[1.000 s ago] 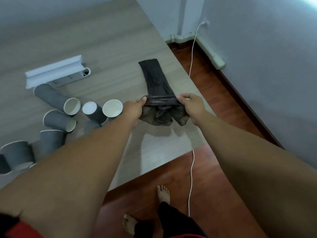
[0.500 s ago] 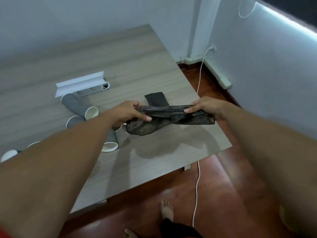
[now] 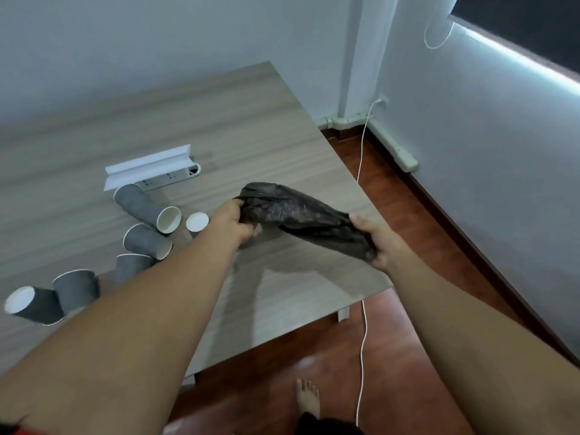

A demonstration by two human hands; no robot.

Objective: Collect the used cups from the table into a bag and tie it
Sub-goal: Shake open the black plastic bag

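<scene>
Both hands grip the crumpled black bag [image 3: 301,219] above the table [image 3: 219,120]: left hand [image 3: 233,226] one end, right hand [image 3: 381,243] the other. The cups [image 3: 147,207] lie left of the bag, nearer the left hand.

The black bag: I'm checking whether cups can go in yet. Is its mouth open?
Not open: the black bag is bunched flat between the left hand and right hand.
</scene>
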